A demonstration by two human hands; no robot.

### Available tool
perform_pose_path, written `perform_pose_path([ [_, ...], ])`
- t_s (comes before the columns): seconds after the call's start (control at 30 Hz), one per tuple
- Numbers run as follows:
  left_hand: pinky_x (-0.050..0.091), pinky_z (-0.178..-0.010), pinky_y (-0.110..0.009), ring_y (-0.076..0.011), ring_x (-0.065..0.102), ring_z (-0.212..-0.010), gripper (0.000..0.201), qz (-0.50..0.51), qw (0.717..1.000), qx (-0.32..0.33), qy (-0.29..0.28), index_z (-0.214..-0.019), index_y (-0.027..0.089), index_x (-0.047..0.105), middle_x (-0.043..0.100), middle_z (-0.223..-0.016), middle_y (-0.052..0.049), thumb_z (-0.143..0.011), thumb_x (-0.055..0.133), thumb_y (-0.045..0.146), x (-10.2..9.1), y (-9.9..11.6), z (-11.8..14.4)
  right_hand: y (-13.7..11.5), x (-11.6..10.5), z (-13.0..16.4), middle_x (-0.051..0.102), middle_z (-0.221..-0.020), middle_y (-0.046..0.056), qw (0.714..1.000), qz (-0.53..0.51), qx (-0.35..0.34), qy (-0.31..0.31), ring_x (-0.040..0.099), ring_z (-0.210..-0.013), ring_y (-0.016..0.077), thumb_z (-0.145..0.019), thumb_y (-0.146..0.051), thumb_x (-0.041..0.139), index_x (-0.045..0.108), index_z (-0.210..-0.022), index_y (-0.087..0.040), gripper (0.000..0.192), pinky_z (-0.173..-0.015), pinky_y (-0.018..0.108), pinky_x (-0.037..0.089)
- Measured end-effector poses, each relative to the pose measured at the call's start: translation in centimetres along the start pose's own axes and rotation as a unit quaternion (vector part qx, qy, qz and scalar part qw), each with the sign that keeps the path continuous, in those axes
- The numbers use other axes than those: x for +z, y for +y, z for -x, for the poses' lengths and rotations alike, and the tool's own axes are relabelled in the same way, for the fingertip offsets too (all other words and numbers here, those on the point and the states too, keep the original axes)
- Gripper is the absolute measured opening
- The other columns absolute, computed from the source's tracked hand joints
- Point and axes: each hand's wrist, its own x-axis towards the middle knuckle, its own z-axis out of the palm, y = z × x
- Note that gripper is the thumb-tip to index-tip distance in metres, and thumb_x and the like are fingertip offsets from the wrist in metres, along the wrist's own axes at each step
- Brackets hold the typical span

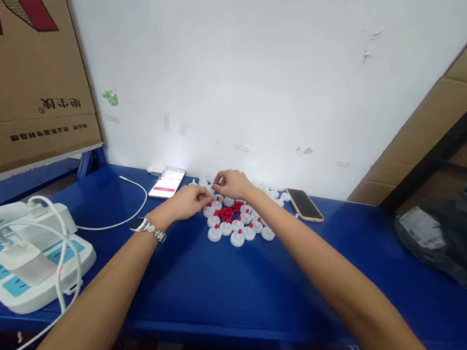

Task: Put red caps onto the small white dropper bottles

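Observation:
A cluster of round white plastic caps (238, 238) lies on the blue table against the wall, several with a small red tip standing on top. Loose small red pieces (225, 214) are heaped in the middle of the cluster. My left hand (189, 202), with a watch and bracelet on its wrist, is at the left edge of the caps, thumb and fingers pinched together. Above the far left part of the cluster, my right hand (232, 184) is also closed in a pinch. Whatever either hand pinches is too small to make out.
A lit phone (168, 183) lies left of the caps, a dark-screened phone (304, 205) to their right. A white power strip (31, 299) with plugs and cables occupies the table's left. Cardboard (23, 62) stands at left; a dark plastic bag (452, 229) is at right.

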Motion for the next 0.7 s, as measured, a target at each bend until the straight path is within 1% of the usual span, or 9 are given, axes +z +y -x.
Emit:
perform_pose_path([
  [0.1, 0.046, -0.063, -0.030, -0.0201, 0.064, -0.067, 0.026, -0.032, 0.999, -0.032, 0.023, -0.086, 0.017, 0.067, 0.072, -0.076, -0.006, -0.089, 0.047, 0.034, -0.4, -0.1, 0.0, -0.8, 0.7, -1.2, 0.074, -0.089, 0.004, 0.999, 0.026, -0.013, -0.026, 0.064, -0.087, 0.0217, -0.079, -0.032, 0.065, 0.073, -0.088, -0.021, 0.016, -0.087, 0.036, 0.039],
  [0.2, 0.049, -0.071, -0.032, -0.0216, 0.065, -0.077, 0.024, -0.050, 0.995, -0.051, 0.063, -0.096, 0.015, 0.066, 0.071, -0.086, -0.009, -0.088, 0.051, 0.033, -0.4, -0.5, 0.0, -1.3, 0.7, -1.1, 0.073, -0.087, 0.003, 1.000, 0.002, -0.013, -0.007, 0.063, -0.085, 0.0198, -0.079, -0.025, 0.063, 0.072, -0.082, -0.019, 0.011, -0.087, 0.036, 0.039],
  [0.3, 0.051, -0.085, -0.036, -0.0245, 0.064, -0.096, 0.042, -0.059, 0.989, -0.028, 0.135, -0.117, 0.014, 0.059, 0.062, -0.116, -0.015, -0.086, 0.058, 0.041, 0.1, -0.7, 0.0, -1.2, 0.2, 0.1, 0.072, -0.082, 0.003, 0.994, -0.095, -0.002, 0.056, 0.062, -0.077, 0.0166, -0.081, -0.029, 0.063, 0.071, -0.082, -0.018, 0.014, -0.077, 0.030, 0.041],
  [0.37, 0.051, -0.089, -0.039, -0.0267, 0.062, -0.105, 0.056, -0.047, 0.987, -0.008, 0.156, -0.128, 0.015, 0.051, 0.054, -0.127, -0.017, -0.083, 0.062, 0.047, 0.4, -0.5, 0.0, -1.0, -0.2, 1.5, 0.070, -0.076, 0.003, 0.977, -0.191, 0.014, 0.090, 0.059, -0.070, 0.0145, -0.082, -0.033, 0.063, 0.071, -0.081, -0.016, 0.019, -0.069, 0.027, 0.042],
  [0.43, 0.052, -0.086, -0.039, -0.0271, 0.062, -0.106, 0.055, -0.017, 0.990, 0.014, 0.137, -0.125, 0.017, 0.051, 0.057, -0.126, -0.015, -0.083, 0.063, 0.049, 0.6, -0.1, 0.1, -0.8, -0.6, 3.1, 0.067, -0.070, 0.002, 0.955, -0.277, 0.028, 0.105, 0.056, -0.063, 0.0131, -0.082, -0.039, 0.064, 0.069, -0.080, -0.015, 0.025, -0.062, 0.026, 0.040],
  [0.5, 0.053, -0.081, -0.037, -0.0251, 0.065, -0.099, 0.044, 0.020, 0.995, 0.038, 0.094, -0.118, 0.018, 0.053, 0.064, -0.113, -0.011, -0.085, 0.061, 0.047, 0.7, 0.6, 0.1, -0.6, -0.8, 4.8, 0.066, -0.068, 0.002, 0.936, -0.334, 0.038, 0.104, 0.054, -0.060, 0.0129, -0.081, -0.044, 0.064, 0.068, -0.079, -0.014, 0.030, -0.059, 0.026, 0.039],
  [0.57, 0.053, -0.076, -0.034, -0.0226, 0.068, -0.090, 0.037, 0.051, 0.996, 0.053, 0.058, -0.115, 0.020, 0.055, 0.069, -0.100, -0.007, -0.087, 0.059, 0.044, 0.7, 1.1, 0.2, -0.4, -1.0, 6.5, 0.066, -0.069, 0.003, 0.930, -0.352, 0.041, 0.099, 0.054, -0.060, 0.0135, -0.084, -0.046, 0.061, 0.067, -0.080, -0.014, 0.032, -0.059, 0.027, 0.039],
  [0.63, 0.053, -0.075, -0.033, -0.0220, 0.068, -0.088, 0.034, 0.056, 0.995, 0.063, 0.054, -0.113, 0.020, 0.057, 0.070, -0.095, -0.006, -0.087, 0.059, 0.042, 0.8, 1.5, 0.2, -0.2, -1.0, 8.0, 0.068, -0.073, 0.004, 0.942, -0.319, 0.034, 0.101, 0.056, -0.064, 0.0146, -0.089, -0.044, 0.054, 0.067, -0.082, -0.015, 0.033, -0.063, 0.028, 0.040],
  [0.7, 0.052, -0.076, -0.034, -0.0229, 0.067, -0.091, 0.033, 0.040, 0.995, 0.065, 0.072, -0.111, 0.019, 0.060, 0.070, -0.099, -0.008, -0.087, 0.059, 0.042, 0.8, 1.6, 0.1, 0.1, -1.0, 9.2, 0.069, -0.077, 0.004, 0.967, -0.235, 0.009, 0.096, 0.057, -0.071, 0.0161, -0.092, -0.039, 0.051, 0.069, -0.084, -0.017, 0.029, -0.071, 0.030, 0.039],
])
